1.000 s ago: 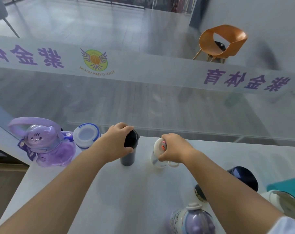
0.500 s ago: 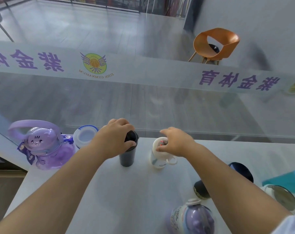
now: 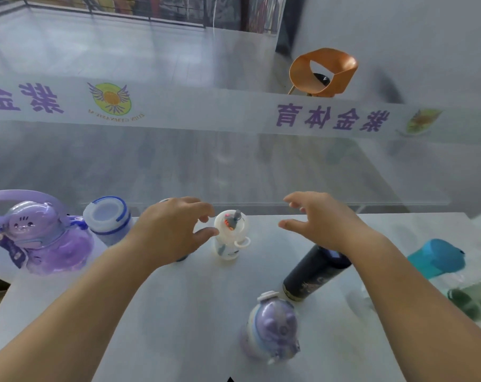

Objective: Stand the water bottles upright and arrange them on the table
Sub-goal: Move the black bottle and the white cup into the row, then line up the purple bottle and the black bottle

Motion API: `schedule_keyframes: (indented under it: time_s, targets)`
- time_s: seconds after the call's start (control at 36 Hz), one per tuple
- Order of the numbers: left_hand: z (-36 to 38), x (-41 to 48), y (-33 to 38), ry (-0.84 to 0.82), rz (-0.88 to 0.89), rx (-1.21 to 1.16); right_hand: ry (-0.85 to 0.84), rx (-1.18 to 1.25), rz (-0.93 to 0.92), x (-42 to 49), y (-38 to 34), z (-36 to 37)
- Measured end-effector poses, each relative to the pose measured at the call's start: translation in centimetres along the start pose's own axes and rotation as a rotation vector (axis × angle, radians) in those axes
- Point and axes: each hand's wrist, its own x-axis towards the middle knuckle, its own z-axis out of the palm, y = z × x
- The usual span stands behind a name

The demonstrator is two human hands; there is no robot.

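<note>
Lettering "紫金体育" [image 3: 333,118] reversed on glass [image 3: 234,166]; left hand [image 3: 173,230], right hand [image 3: 322,221] wide, empty, beside white bottle [image 3: 229,235].

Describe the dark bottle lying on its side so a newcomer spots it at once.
Start at the white table against the glass wall and go to its right half, under the wrist of the right hand. There a black bottle lies on its side, gold-banded end toward the camera. Its neighbours, a lilac bottle and a teal-lidded bottle, are far lighter.
</note>
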Motion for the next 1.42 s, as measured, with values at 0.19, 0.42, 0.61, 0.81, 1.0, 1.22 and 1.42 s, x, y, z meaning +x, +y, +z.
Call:
schedule_keyframes:
  time_s: [0.19, 0.42, 0.61, 0.81, 1.0, 1.22, 1.42]
  targets:
    - [3.7, -1.2, 5.6, -0.037, -0.045, -0.068, -0.014, -0.003, 0.001, -3.8, 5.9, -0.3]
    - [6.9, -3.3, 11.9, -0.179, -0.22, -0.105, -0.042, -0.02, -0.161, -5.1, 10.7, 0.2]
    - [8.2, -5.1, 14.7, -0.275, -0.353, -0.135, -0.131, 0.005, -0.311, -4.6, 11.2, 0.8]
    - [8.9, -6.1, 15.9, -0.343, -0.434, -0.178, -0.207, -0.002, -0.353, -3.9, 10.9, 1.7]
    - [8.9, -5.6, 16.1, -0.383, -0.459, -0.182, -0.207, 0.025, -0.358, -3.4, 10.7, 1.9]
    - [9.1, -3.9, 15.7, -0.374, -0.437, -0.148, -0.164, 0.057, -0.287, -2.8, 11.3, 1.5]
    - [9.2, -1.4, 15.1, -0.405, -0.397, -0.131, -0.141, 0.065, -0.224, -2.3, 12.7, 0.7]
